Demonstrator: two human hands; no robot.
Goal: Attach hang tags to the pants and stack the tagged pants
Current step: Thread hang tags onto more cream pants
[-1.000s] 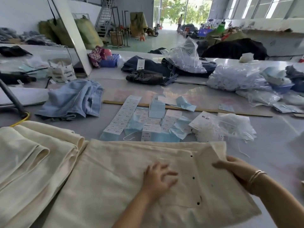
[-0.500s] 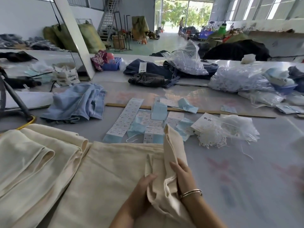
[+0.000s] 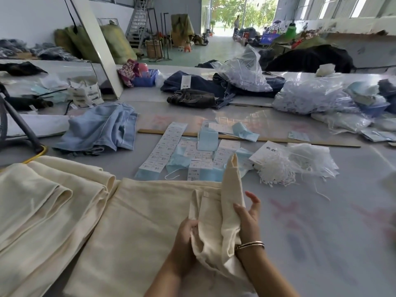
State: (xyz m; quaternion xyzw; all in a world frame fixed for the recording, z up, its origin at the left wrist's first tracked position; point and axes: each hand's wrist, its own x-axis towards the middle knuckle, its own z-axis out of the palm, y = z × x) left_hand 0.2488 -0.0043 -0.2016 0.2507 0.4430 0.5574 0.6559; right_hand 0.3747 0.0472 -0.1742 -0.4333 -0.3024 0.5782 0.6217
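Pants in cream cloth lie flat at the near edge of the worktop, and their waist end is now gathered up into a standing fold between the two hands, where a second ago it lay spread open with the button holes showing. At about 6 o'clock the left hand grips the bunched cloth, its fingers curled into the fold; just beside it at 5 o'clock the right hand, a bangle at its wrist, holds the raised flap from the other side with the thumb pressed on the cloth and the outer fingers loosely spread. I judge the person is searching the waistband for a place to tag; no tag is in either hand yet. At 9 o'clock lies a stack of folded cream pants, whether tagged I cannot tell. Further out at 12 o'clock, pale blue hang tags and white sticker strips are spread, with a tuft of white tag strings at 1 o'clock beside a clear bag. Light blue jeans lie crumpled at 10 o'clock; beyond a thin wooden batten, dark jeans and plastic bags of fasteners sit. The room is an open workshop hall with a staircase, stuffed sacks, and a bright doorway at the far end.
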